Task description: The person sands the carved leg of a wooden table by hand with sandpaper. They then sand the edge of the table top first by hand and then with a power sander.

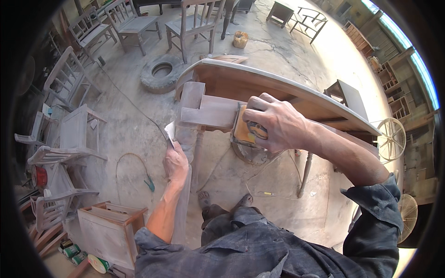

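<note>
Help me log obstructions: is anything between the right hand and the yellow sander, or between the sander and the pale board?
Nothing visible: the right hand grips the yellow sander directly, which overlaps the pale board; its underside is hidden.

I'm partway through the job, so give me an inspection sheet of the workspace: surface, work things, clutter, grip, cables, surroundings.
Surface: concrete floor, cracked toward the top of the picture.
Work things: pale board with a blocky left end; yellow-and-black sander at it; pale sheet.
Clutter: tyre, yellowish bucket, cans at lower left.
Grip: right hand wrapped over the sander; left hand holding the sheet.
Cables: dark cable across the floor at left; green-ended cord looped nearby; connections can't be traced.
Surroundings: chairs at top and left; round fan at right.
</note>
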Tool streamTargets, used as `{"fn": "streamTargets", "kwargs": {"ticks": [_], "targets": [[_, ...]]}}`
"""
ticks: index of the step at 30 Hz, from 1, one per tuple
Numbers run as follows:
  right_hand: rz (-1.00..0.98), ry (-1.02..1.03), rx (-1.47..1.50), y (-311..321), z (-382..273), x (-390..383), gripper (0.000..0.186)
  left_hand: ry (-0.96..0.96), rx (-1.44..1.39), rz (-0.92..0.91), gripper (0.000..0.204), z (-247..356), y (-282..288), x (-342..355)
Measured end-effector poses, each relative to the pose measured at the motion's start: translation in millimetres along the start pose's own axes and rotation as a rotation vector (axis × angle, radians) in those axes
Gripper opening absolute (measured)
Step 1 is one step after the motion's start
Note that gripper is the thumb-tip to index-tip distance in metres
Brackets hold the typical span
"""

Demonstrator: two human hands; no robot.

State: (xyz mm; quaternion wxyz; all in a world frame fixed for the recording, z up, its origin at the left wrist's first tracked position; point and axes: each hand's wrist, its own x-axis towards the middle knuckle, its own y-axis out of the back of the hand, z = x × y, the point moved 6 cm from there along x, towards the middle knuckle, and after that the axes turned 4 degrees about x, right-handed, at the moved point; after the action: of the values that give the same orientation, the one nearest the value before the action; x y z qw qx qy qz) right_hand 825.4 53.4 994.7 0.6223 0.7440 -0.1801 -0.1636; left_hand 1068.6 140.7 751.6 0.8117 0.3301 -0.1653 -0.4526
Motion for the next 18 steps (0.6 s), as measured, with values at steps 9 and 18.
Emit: {"fn": "streamTargets", "kwargs": {"ticks": [9,18], "targets": [[-0.051,0.013,0.01,-2,-1,-2,0.044,-0.046,0.017,0.062,0.041,0,7,-3],[-0.046,-0.038,0.005,-2,-4,-3,0.043,-0.08,-0.008,0.057,0.041,2,9,-1]]}}
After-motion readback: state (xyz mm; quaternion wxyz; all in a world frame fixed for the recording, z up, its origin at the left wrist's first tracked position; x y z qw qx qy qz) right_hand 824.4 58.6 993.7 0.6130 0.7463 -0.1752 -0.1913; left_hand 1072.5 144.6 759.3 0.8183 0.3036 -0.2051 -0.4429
